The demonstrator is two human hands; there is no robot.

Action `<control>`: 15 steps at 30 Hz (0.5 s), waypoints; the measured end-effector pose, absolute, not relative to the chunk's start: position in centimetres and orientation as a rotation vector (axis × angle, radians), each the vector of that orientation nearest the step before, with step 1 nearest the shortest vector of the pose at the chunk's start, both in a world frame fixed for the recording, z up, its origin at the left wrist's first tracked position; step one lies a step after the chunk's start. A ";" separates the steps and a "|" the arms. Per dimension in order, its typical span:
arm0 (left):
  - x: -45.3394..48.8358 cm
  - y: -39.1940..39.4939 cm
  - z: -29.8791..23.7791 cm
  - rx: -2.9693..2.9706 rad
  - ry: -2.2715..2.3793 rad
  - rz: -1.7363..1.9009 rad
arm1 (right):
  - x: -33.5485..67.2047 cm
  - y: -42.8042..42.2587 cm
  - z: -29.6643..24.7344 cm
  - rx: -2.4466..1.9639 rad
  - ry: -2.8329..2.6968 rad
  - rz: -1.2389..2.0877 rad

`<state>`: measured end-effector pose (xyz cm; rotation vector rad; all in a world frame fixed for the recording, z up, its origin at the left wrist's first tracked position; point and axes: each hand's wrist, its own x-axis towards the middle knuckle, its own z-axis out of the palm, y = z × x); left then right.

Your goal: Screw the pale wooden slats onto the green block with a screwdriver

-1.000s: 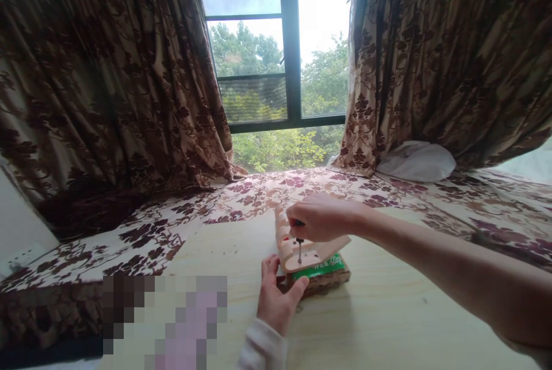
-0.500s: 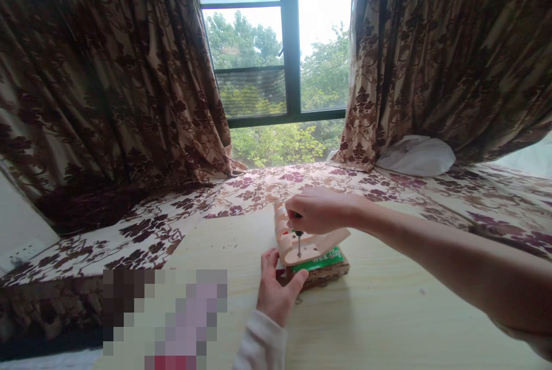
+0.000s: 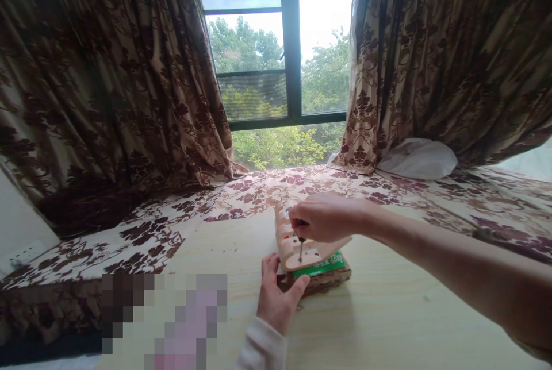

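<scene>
My right hand (image 3: 322, 218) is closed round a screwdriver (image 3: 301, 248) with a dark handle. Its thin metal shaft points down, and the tip meets a hole in a cream-coloured, hinge-like part (image 3: 290, 259) with rounded knuckles along its left side. Under this part lies a green-topped packet (image 3: 321, 267) with pale printing and brown sides. My left hand (image 3: 280, 292) grips the near left corner, fingers along the left side and thumb on the near edge. Much of the cream part is hidden behind my right hand.
The pieces rest on a pale wooden board (image 3: 388, 312), which lies on a flowered cloth (image 3: 241, 200). A white plastic bag (image 3: 418, 158) sits at the back right. Patterned curtains (image 3: 129, 71) flank a window (image 3: 294, 42). A pixelated patch covers the lower left.
My right hand and the screwdriver have shifted slightly, and the shaft leans a little differently. The tip stays at the same hole, and my left hand keeps its grip.
</scene>
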<state>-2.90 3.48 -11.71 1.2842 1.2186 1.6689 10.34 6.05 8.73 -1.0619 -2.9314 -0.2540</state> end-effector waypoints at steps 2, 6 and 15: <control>-2.9 3.4 -11.6 1.283 1.223 1.669 | 10.2 6.0 8.7 -1.066 -2.929 -0.246; -2.9 3.3 -11.4 1.276 1.230 1.673 | 9.9 5.8 8.7 -1.079 -2.908 -0.242; -2.8 3.1 -11.1 1.278 1.247 1.673 | 10.0 6.2 8.2 -1.120 -2.858 -0.227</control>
